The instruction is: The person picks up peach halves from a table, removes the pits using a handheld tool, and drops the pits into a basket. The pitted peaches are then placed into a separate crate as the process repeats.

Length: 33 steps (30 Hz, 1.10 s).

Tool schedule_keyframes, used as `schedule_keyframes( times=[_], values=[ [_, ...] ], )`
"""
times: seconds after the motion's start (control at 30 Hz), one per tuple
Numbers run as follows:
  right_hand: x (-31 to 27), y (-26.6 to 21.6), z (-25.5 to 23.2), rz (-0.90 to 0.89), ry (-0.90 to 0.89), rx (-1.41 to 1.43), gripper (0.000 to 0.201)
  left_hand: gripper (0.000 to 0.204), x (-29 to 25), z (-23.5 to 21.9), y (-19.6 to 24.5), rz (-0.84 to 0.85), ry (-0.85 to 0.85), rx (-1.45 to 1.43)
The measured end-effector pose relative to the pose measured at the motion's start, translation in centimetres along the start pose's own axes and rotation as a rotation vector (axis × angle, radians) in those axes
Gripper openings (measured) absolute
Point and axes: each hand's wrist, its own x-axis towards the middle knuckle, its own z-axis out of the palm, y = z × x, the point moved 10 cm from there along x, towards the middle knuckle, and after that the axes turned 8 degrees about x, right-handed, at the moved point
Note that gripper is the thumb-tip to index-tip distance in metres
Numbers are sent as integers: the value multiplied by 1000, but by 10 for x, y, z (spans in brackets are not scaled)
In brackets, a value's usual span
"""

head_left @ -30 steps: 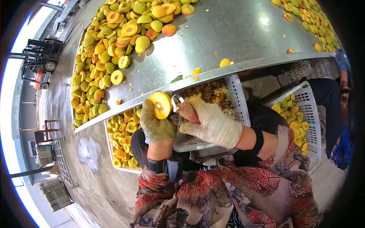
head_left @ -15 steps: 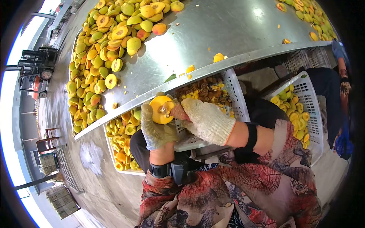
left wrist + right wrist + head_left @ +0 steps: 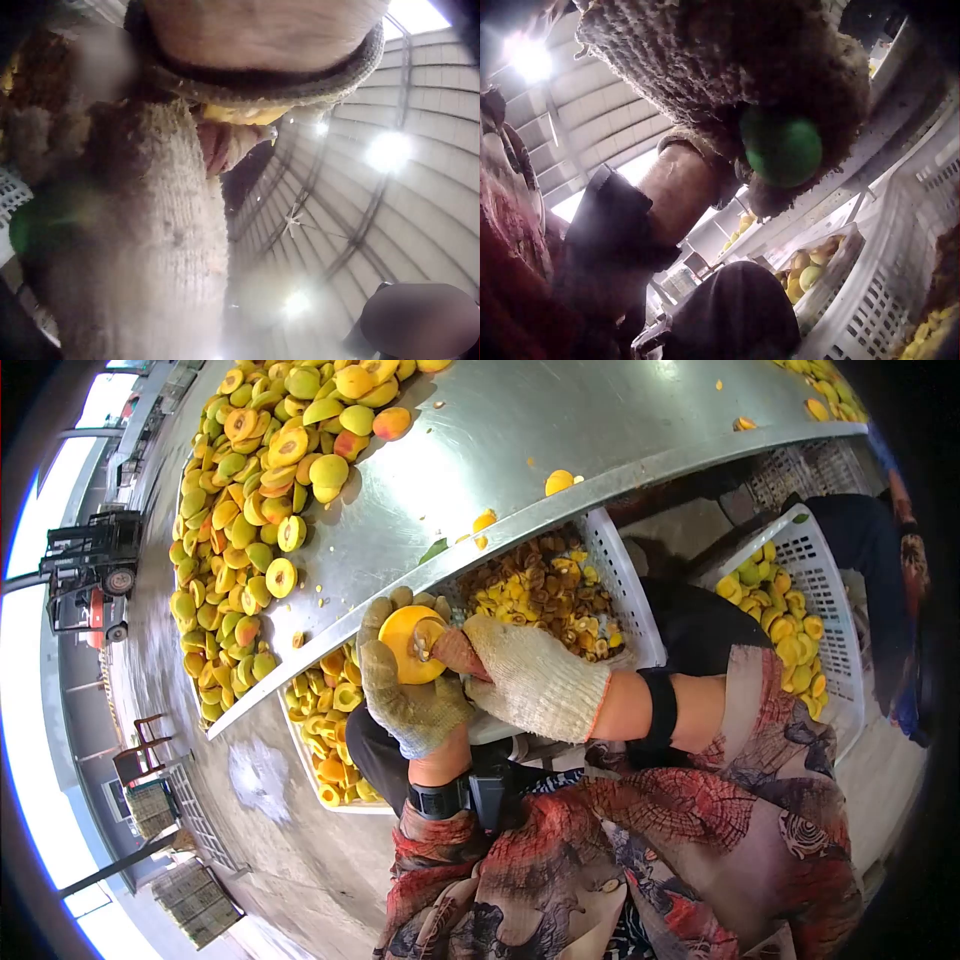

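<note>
My gloved left hand (image 3: 412, 695) grips a yellow peach half (image 3: 408, 643) with its cut face up, just in front of the steel table's edge. My gloved right hand (image 3: 530, 675) holds a small metal scooping tool (image 3: 427, 648) whose tip sits in the middle of the cut face. The right thumb presses close beside the tip. In the left wrist view the peach half (image 3: 240, 114) shows above the thumb, with the tool (image 3: 270, 133) at its tip. A green rounded handle end (image 3: 784, 150) sits in the right hand's glove (image 3: 727, 60) in the right wrist view.
The steel table (image 3: 520, 440) carries a large pile of peach halves (image 3: 260, 500) at the left. Under its edge stand a white basket of pits (image 3: 625, 610), a basket of halves (image 3: 325, 710) and another basket (image 3: 830, 620) at the right. A forklift (image 3: 90, 575) stands far left.
The tool's tip has moved from beside the peach half into the middle of its cut face. Both hands have shifted slightly left and closer together.
</note>
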Motion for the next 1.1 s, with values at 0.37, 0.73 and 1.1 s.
schedule_keyframes(
  times=[0.37, 0.73, 1.1],
  values=[
    [-2, -11, 2, 21, 19, 192, 27, 52, -10, 14, 19, 141, -120, 224],
    [-17, -22, 21, 291, -437, 548, 28, 60, -16, 5, 23, 262, -195, 470],
    [-5, -20, 21, -16, -232, 178, 48, 39, -1, 10, 14, -6, -136, 465]
  ],
)
